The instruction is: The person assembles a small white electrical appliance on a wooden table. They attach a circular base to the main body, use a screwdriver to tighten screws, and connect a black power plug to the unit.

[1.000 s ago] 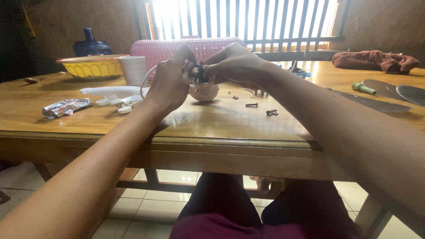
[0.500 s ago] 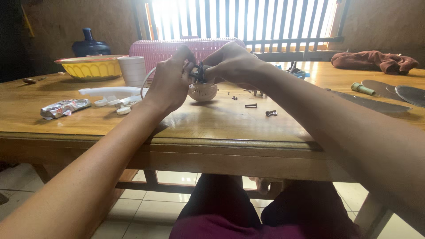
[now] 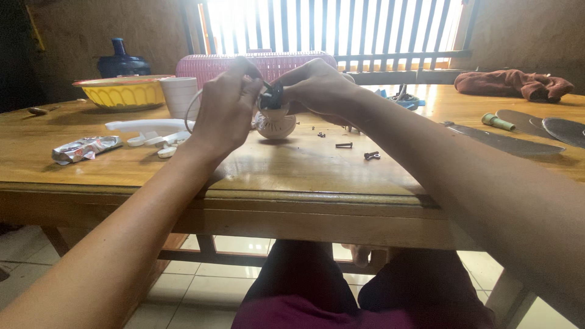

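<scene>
Nothing shifts since earlier frames: left hand [image 3: 224, 106] and right hand [image 3: 314, 85] keep pinching small dark part [image 3: 272, 95] above white housing [image 3: 275, 125]; work unchanged, screws [image 3: 356, 150] loose on table [image 3: 292, 176].

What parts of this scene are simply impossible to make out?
All in the head view:
- The small dark part pinched between the left hand and right hand: fingers cover most of it, so its kind is unclear.
- The white round piece below it: partly behind the hands.
- The screws on the table: too small to tell their type.
- The metal blades: cut off by the right edge.
- Outside the window: washed out by glare.
</scene>
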